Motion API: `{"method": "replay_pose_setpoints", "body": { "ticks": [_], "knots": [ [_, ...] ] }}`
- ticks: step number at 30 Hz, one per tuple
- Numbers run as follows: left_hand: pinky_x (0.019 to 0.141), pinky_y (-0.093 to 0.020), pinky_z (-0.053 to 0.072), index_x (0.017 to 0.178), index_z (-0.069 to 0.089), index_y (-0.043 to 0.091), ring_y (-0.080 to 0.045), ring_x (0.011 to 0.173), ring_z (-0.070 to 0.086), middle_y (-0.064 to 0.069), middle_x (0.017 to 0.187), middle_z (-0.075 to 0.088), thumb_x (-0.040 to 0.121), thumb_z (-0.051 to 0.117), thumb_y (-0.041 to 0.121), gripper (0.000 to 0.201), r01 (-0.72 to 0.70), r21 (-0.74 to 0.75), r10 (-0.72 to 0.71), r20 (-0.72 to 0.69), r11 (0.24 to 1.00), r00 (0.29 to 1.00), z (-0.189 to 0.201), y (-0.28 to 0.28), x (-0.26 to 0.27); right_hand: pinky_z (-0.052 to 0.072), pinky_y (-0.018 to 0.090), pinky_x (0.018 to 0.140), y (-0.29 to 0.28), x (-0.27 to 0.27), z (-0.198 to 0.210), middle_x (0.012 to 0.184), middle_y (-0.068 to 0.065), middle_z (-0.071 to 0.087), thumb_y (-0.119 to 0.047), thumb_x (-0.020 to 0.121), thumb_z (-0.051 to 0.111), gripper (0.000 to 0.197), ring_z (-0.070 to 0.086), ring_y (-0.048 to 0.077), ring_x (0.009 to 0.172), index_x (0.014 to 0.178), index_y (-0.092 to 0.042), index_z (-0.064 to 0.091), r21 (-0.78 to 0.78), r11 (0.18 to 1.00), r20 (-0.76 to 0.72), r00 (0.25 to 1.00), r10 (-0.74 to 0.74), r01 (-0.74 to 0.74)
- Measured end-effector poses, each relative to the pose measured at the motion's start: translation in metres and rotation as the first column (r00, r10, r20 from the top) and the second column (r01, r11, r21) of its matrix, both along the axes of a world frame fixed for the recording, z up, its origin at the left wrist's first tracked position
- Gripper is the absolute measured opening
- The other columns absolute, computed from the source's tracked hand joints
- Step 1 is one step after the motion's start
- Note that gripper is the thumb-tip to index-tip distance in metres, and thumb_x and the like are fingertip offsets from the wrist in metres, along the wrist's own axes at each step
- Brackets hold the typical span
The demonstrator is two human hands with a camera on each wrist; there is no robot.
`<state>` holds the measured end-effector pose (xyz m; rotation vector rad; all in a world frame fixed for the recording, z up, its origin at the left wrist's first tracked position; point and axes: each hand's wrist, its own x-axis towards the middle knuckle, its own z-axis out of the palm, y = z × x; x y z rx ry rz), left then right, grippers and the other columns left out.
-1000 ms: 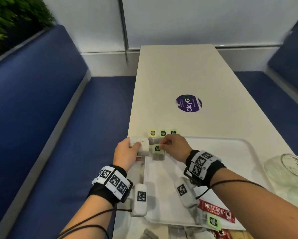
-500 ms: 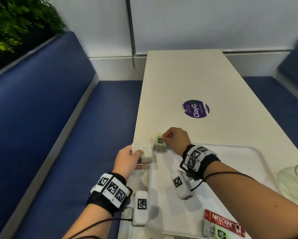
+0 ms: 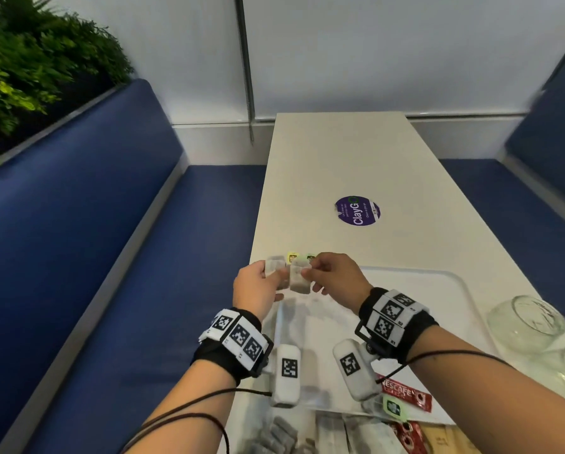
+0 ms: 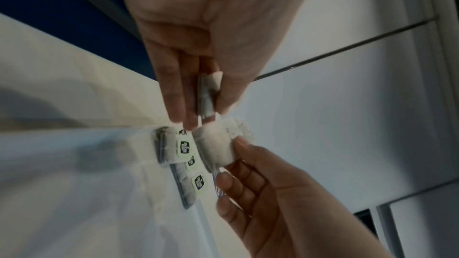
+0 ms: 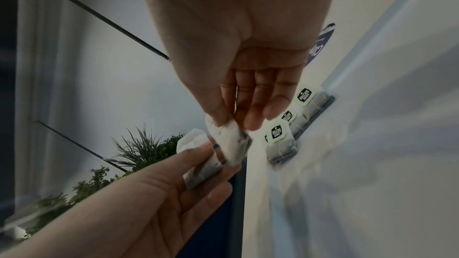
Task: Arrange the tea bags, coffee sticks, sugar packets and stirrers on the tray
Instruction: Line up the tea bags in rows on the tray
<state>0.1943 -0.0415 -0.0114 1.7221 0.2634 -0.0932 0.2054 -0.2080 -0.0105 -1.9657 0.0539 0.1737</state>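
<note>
My left hand grips a small stack of tea bags just above the far left corner of the white tray. My right hand meets it and pinches one tea bag at the stack's edge. In the left wrist view the stack sits between my left hand's fingers and thumb. The right wrist view shows the pinched tea bag under my right hand's thumb. A row of green-tagged tea bags lies in the tray corner.
A red coffee stick and a green-tagged tea bag lie at the tray's near edge. More packets are by the table's front edge. Glass jars stand right of the tray. A purple sticker marks the table; blue benches flank it.
My right hand left a tea bag in the tray's far left corner and came back to the left hand. It now pinches another bag from the stack. Both hands have lifted slightly.
</note>
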Motion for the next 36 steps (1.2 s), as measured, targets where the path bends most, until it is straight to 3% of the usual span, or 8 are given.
{"method": "replay_pose_setpoints", "body": {
  "ticks": [5,10,14,17,20,25,31,36],
  "knots": [
    [0.069,-0.035,0.062,0.079,0.077,0.015,-0.023,0.078,0.072,-0.006,0.075,0.074,0.086,0.067,0.013,0.012,0.053,0.123,-0.060,0.054,0.991,0.997,0.006,-0.020,-0.016,0.047,0.029,0.059,-0.008,-0.013,0.005,0.069,0.006,0.065,-0.019,0.082,0.066,0.015,0.064,0.022,0.066,0.071,-0.013,0.059,-0.144,0.986,0.040,0.996,-0.082,0.087],
    [0.074,-0.039,0.062,0.080,0.077,0.010,-0.022,0.078,0.073,-0.006,0.074,0.075,0.090,0.069,0.025,0.020,0.093,0.039,-0.095,0.051,0.995,0.994,0.007,-0.035,-0.021,0.051,0.030,0.058,-0.005,-0.024,0.012,0.075,0.008,0.070,-0.018,0.086,0.061,0.012,0.064,0.019,0.062,0.082,-0.009,0.068,-0.055,0.997,0.062,0.996,-0.058,0.061],
    [0.076,-0.041,0.061,0.070,0.072,0.007,-0.018,0.061,0.064,-0.005,0.066,0.071,0.091,0.065,0.029,0.031,0.130,0.012,-0.130,0.004,0.991,0.991,0.006,-0.034,-0.015,0.054,0.029,0.057,-0.008,-0.025,0.015,0.079,0.010,0.071,-0.021,0.092,0.054,0.023,0.065,0.017,0.062,0.088,-0.008,0.073,-0.046,0.999,0.072,0.997,0.004,-0.001],
    [0.079,-0.043,0.061,0.081,0.071,0.000,-0.022,0.069,0.070,-0.014,0.079,0.074,0.092,0.058,0.022,0.027,0.175,0.008,-0.174,-0.047,0.985,0.984,-0.001,-0.029,-0.008,0.049,0.026,0.056,-0.014,-0.019,0.008,0.076,0.003,0.071,-0.023,0.091,0.060,0.016,0.061,0.015,0.056,0.089,-0.014,0.073,-0.085,0.996,0.101,0.995,-0.018,0.027],
    [0.073,-0.032,0.061,0.096,0.069,-0.004,-0.026,0.085,0.074,-0.022,0.095,0.073,0.097,0.056,0.015,0.023,0.232,-0.061,-0.237,-0.088,0.971,0.968,-0.008,-0.025,-0.005,0.046,0.024,0.059,-0.021,-0.009,0.000,0.080,-0.002,0.065,-0.024,0.087,0.068,0.010,0.057,0.013,0.058,0.095,-0.018,0.069,-0.141,0.986,0.129,0.989,-0.068,0.086],
    [0.063,-0.032,0.061,0.104,0.067,-0.002,-0.029,0.074,0.073,-0.018,0.089,0.073,0.098,0.056,0.012,0.018,0.234,-0.161,-0.260,-0.159,0.959,0.953,-0.012,-0.018,0.002,0.048,0.026,0.053,-0.027,0.011,-0.017,0.074,0.001,0.065,-0.018,0.088,0.068,0.010,0.060,0.015,0.058,0.086,-0.008,0.068,-0.204,0.979,-0.056,0.998,0.019,-0.030],
    [0.069,-0.038,0.062,0.095,0.058,-0.006,-0.034,0.082,0.069,-0.029,0.107,0.065,0.100,0.037,0.003,0.023,0.120,-0.161,-0.162,-0.279,0.980,0.947,-0.019,-0.005,0.023,0.053,0.037,0.073,-0.036,0.045,-0.031,0.075,0.003,0.065,-0.020,0.087,0.069,0.013,0.059,0.021,0.069,0.082,-0.009,0.070,-0.439,0.899,-0.082,0.996,-0.024,-0.014],
    [0.071,-0.030,0.062,0.100,0.069,0.007,-0.023,0.084,0.070,-0.014,0.099,0.071,0.099,0.043,0.004,0.027,0.139,-0.088,-0.151,-0.152,0.986,0.977,-0.026,0.007,0.032,0.050,0.032,0.076,-0.028,0.062,-0.031,0.087,0.003,0.068,-0.023,0.086,0.071,0.010,0.062,0.020,0.084,0.087,-0.013,0.073,-0.453,0.891,-0.044,0.998,-0.038,0.014]
  ]
}}
